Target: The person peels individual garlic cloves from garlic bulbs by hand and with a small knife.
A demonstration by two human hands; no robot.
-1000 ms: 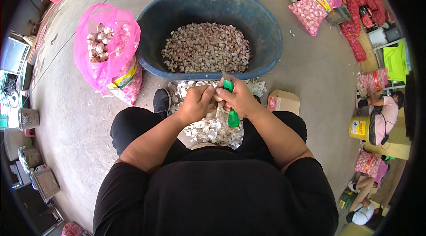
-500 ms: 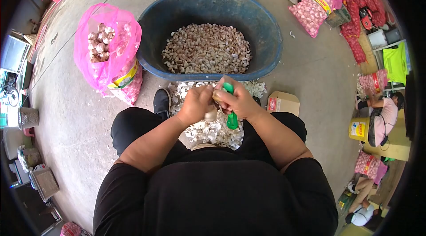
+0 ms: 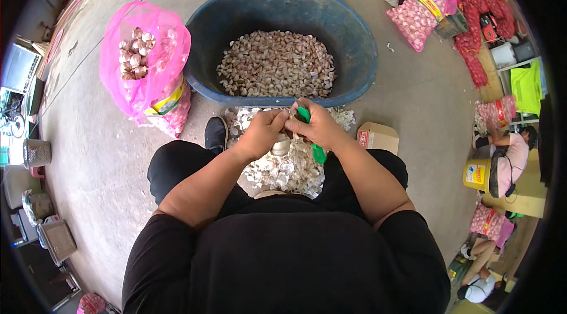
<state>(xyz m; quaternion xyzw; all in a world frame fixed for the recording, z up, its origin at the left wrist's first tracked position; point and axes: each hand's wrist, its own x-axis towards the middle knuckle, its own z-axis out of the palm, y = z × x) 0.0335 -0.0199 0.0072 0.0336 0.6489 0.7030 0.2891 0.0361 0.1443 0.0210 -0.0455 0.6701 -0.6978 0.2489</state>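
Note:
My left hand (image 3: 263, 134) is closed around a garlic bulb (image 3: 280, 147), whose pale underside shows below the fingers. Close against it, my right hand (image 3: 319, 127) grips a green-handled tool (image 3: 319, 154); its green shows above and below the fist, while its working end is hidden. The fingertips of both hands meet just short of the near rim of a blue tub (image 3: 277, 102). Loose garlic cloves (image 3: 274, 66) cover the tub's bottom. Under my hands, papery garlic skins (image 3: 286, 175) are heaped between my legs.
At the tub's left stands a pink mesh sack (image 3: 144, 72) of garlic bulbs. An open cardboard box (image 3: 378, 138) lies by my right knee. More filled sacks (image 3: 415, 12) are at the upper right. Two other people sit along the right side, one near a yellow bucket (image 3: 476, 173).
My right hand has turned slightly, and the green handle's lower end has shifted right and up. My left hand stays on the garlic bulb, a little higher.

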